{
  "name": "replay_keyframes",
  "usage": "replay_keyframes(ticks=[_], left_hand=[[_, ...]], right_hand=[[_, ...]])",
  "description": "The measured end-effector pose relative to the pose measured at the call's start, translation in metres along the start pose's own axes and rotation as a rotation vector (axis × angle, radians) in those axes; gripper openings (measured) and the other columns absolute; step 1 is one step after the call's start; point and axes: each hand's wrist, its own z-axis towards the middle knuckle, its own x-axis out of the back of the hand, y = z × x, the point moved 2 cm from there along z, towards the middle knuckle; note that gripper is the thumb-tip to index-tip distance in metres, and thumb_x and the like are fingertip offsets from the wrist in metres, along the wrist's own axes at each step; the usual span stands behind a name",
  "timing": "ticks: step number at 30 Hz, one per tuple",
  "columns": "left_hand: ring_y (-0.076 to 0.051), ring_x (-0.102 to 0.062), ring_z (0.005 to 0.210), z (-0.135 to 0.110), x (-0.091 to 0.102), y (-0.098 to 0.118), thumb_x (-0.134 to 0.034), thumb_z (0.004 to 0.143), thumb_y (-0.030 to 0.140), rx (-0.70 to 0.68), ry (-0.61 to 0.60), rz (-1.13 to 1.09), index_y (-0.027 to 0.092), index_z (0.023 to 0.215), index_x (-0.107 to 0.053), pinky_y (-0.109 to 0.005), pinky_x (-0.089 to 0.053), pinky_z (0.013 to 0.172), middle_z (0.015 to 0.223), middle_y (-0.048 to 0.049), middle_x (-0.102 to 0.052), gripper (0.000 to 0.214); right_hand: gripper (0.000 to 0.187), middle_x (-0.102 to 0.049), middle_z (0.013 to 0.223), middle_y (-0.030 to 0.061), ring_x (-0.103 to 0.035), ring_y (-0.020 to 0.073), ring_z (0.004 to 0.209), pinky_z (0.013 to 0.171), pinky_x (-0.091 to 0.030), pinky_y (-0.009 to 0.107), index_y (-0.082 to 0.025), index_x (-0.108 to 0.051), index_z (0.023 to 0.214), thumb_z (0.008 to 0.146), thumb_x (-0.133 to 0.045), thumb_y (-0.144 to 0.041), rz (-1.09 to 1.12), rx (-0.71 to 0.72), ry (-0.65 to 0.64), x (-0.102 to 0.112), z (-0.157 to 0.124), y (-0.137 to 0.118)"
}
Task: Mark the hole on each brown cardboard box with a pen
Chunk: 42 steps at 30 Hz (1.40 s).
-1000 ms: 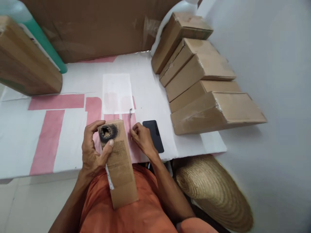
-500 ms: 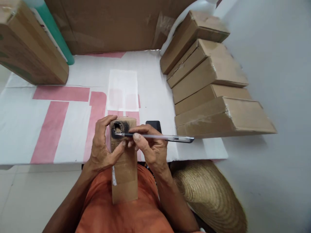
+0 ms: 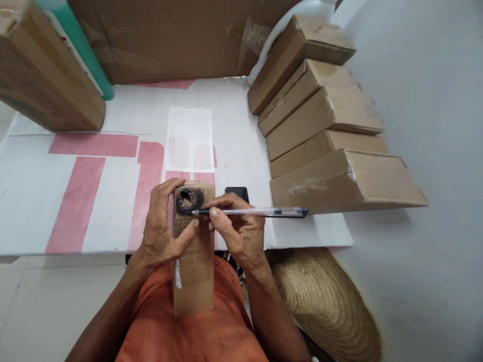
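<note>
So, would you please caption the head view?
Left hand holding a long brown cardboard box, right hand a slim clear plastic pen over it.

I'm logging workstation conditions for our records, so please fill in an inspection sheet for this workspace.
Surface: white-and-pink cover, with a white sheet lying on it.
Things in hand: held cardboard box with a blackened ring around a hole; pen, tip at the ring's lower edge, contact unclear.
Clutter: dark slab, partly hidden; row of boxes at right.
Hands: left hand grips the held cardboard box; right hand holds the pen.
Cables: nothing seen.
Surroundings: brown panel behind; woven straw item at lower right.
</note>
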Motion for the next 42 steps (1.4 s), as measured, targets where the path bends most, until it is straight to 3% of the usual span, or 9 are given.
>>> replay_keyframes(ticks=[9,14,16,19,23,28,31,34,42], left_hand=[[-0.031,-0.061,0.133,0.000,0.000,-0.003,-0.075,0.091,0.032,0.011,0.004,-0.003,0.021,0.152,-0.050,-0.051,-0.054,0.116,0.143,-0.0152,-0.061,0.067],[-0.030,-0.062,0.134,-0.005,0.002,-0.007,-0.075,0.091,0.033,0.055,0.037,-0.024,0.021,0.152,-0.051,-0.051,-0.054,0.116,0.143,-0.0150,-0.061,0.066],[-0.030,-0.062,0.133,-0.007,0.004,-0.010,-0.075,0.092,0.035,0.081,0.048,-0.045,0.022,0.151,-0.050,-0.051,-0.056,0.114,0.143,-0.0149,-0.061,0.066],[-0.029,-0.063,0.132,-0.009,0.006,-0.014,-0.075,0.093,0.036,0.105,0.057,-0.052,0.022,0.151,-0.051,-0.050,-0.057,0.113,0.143,-0.0146,-0.062,0.065],[-0.028,-0.063,0.131,-0.009,0.007,-0.016,-0.074,0.094,0.037,0.119,0.069,-0.076,0.021,0.151,-0.053,-0.048,-0.055,0.114,0.142,-0.0140,-0.062,0.062],[-0.031,-0.063,0.132,-0.008,0.007,-0.020,-0.076,0.093,0.037,0.190,0.063,-0.117,0.021,0.150,-0.056,-0.053,-0.053,0.117,0.143,-0.0139,-0.062,0.063],[-0.034,-0.063,0.132,-0.007,0.007,-0.023,-0.079,0.091,0.038,0.230,0.051,-0.132,0.023,0.151,-0.056,-0.057,-0.051,0.118,0.145,-0.0135,-0.061,0.066],[-0.036,-0.062,0.133,-0.006,0.007,-0.024,-0.079,0.092,0.041,0.235,0.050,-0.135,0.027,0.152,-0.056,-0.061,-0.049,0.119,0.147,-0.0129,-0.061,0.066],[-0.038,-0.062,0.137,-0.003,0.006,-0.022,-0.077,0.093,0.045,0.233,0.044,-0.107,0.028,0.150,-0.058,-0.064,-0.050,0.119,0.148,-0.0134,-0.062,0.063]], right_hand=[[0.018,-0.070,0.077,-0.0015,-0.063,0.0134,0.059,0.052,-0.050,0.026,-0.026,-0.073,0.097,0.104,-0.071,-0.042,0.149,-0.011,0.182,0.004,0.013,0.005],[0.021,-0.076,0.102,0.0018,-0.068,0.0133,0.070,0.054,-0.049,0.025,-0.026,-0.063,0.100,0.105,-0.067,-0.046,0.154,0.043,0.331,0.029,0.039,0.017],[0.023,-0.072,0.085,-0.0014,-0.062,0.0131,0.061,0.054,-0.045,0.025,-0.025,-0.060,0.096,0.102,-0.070,-0.045,-0.074,-0.050,0.238,0.038,0.047,0.033],[0.020,-0.068,0.071,-0.0017,-0.065,0.0182,0.065,0.064,-0.046,0.029,-0.022,-0.061,0.094,0.102,-0.072,-0.036,-0.554,-0.230,-0.064,0.034,0.049,0.057],[0.019,-0.082,0.103,0.0158,-0.079,0.0316,0.096,0.075,-0.049,0.035,-0.017,-0.063,0.120,0.112,-0.061,-0.034,-1.051,-0.421,-0.315,0.007,0.039,0.069],[0.036,-0.081,0.125,0.0211,-0.080,0.0356,0.113,0.082,-0.054,0.037,-0.014,-0.055,0.143,0.114,-0.056,-0.035,-1.136,-0.525,-0.379,-0.011,0.031,0.070],[0.035,-0.081,0.125,0.0171,-0.080,0.0329,0.112,0.085,-0.055,0.037,-0.016,-0.056,0.142,0.114,-0.058,-0.038,-1.048,-0.470,-0.333,0.001,0.022,0.070],[0.037,-0.076,0.132,0.0167,-0.076,0.0306,0.119,0.094,-0.056,0.038,-0.017,-0.058,0.141,0.111,-0.064,-0.038,-1.028,-0.426,-0.127,0.027,0.006,0.067],[0.053,-0.066,0.138,0.0226,-0.067,0.0398,0.131,0.097,-0.057,0.047,-0.014,-0.058,0.135,0.101,-0.076,-0.051,-1.142,-0.599,0.058,0.065,-0.016,0.077]])
